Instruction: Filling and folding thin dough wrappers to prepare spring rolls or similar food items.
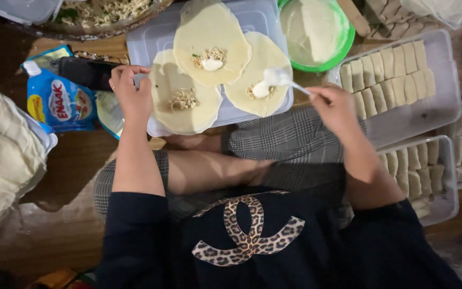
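Observation:
Three round pale wrappers lie on an upturned clear plastic lid (pixel 151 43). My right hand (pixel 335 107) holds a white plastic spoon (pixel 282 79) whose bowl carries white cream over the right wrapper (pixel 258 75), touching its shredded filling. The top wrapper (pixel 212 37) bears filling with a dab of cream. The left wrapper (pixel 180 104) has only shredded filling; my left hand (pixel 130 91) rests on its left edge, fingers curled.
A green bowl (pixel 343 48) of white cream stands behind the lid. Clear trays (pixel 402 120) of folded rolls sit at right. A bowl of shredded filling (pixel 108 13) is at top left, a blue pouch (pixel 60 101) and dark phone (pixel 84 72) at left.

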